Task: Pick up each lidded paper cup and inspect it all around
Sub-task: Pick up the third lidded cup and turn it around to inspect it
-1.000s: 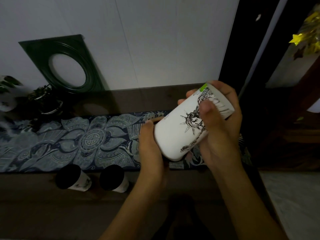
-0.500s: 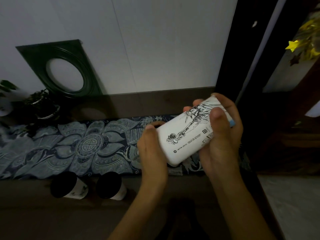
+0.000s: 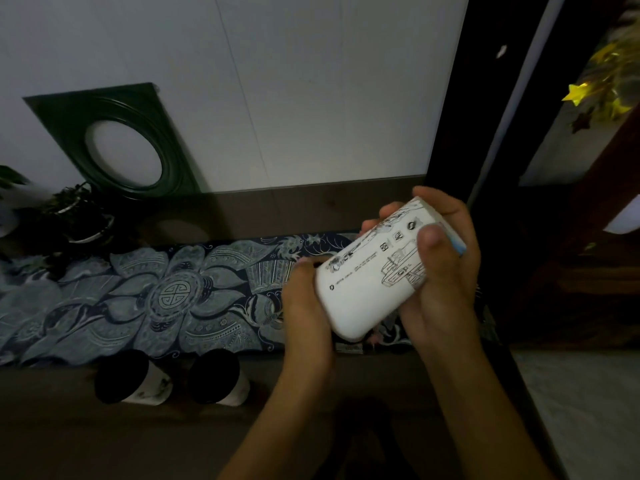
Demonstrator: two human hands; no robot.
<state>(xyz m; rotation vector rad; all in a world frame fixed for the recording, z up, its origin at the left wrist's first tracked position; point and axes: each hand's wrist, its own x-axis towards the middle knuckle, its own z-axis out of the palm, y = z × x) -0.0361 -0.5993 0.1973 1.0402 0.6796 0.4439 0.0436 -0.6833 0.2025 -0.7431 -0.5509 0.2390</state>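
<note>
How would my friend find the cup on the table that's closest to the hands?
Start at the long blue flower-patterned cloth on the dark table. Just in front of its near edge stand two white paper cups with black lids. Pick the right-hand black-lidded cup, nearer the left hand; the other lidded cup stands to its left.

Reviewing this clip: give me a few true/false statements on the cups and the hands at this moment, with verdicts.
1. Both hands hold the white printed cup tipped on its side. True.
2. The right hand hangs idle. False: its fingers wrap the cup's far end, thumb on the print.
3. Two black-lidded cups stand on the table. True.
4. The left hand rests on a lidded cup. False: it steadies the held cup's near end.
</note>
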